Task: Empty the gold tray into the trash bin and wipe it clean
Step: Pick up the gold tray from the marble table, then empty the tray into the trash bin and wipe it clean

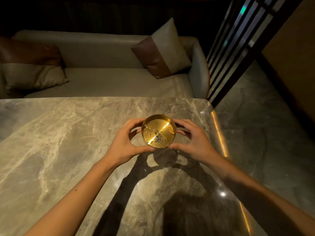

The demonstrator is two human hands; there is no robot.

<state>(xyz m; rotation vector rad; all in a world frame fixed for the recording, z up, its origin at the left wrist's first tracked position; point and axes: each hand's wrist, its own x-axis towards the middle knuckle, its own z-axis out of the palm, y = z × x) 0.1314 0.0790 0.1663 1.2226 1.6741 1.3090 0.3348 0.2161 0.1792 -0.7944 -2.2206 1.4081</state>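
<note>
Both hands, the left hand (126,142) and right hand (192,140), closed their grip around the rim of the gold tray (158,132), holding it above the marble surface (59,142); ash (157,138) and a cigarette butt (171,129) lay inside.

marble table (68,133); pale sofa (102,82); dim light
</note>
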